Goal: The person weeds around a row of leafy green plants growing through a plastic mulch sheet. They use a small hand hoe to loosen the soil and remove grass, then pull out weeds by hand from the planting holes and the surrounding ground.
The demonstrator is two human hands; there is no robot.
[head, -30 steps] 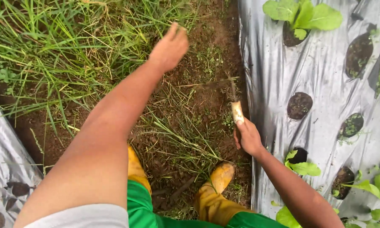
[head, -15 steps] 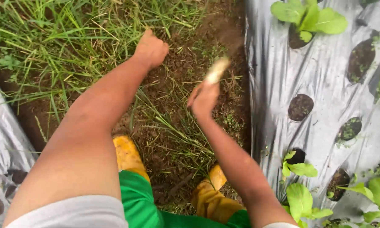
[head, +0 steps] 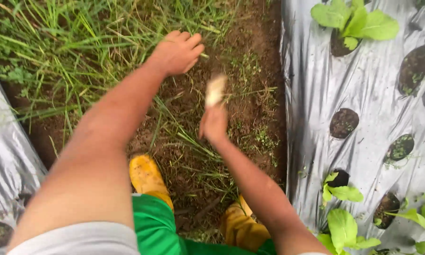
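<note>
tool handle (head: 216, 90): pale wood, matt and worn, blurred; held in the right hand (head: 213, 123)
mulch sheet (head: 311, 99): thin plastic film, silvery and glossy, creased, with round cut holes
soil (head: 250, 42): brown earth, crumbly, rough and matt
grass (head: 75, 42): thin green blades, some dry and straw-like, under the left hand (head: 175, 52)
boots (head: 146, 175): yellow rubber, smeared with mud, dull
trousers (head: 156, 226): green cloth, smooth
seedling leaves (head: 352, 21): light green, soft, faintly shiny
</note>
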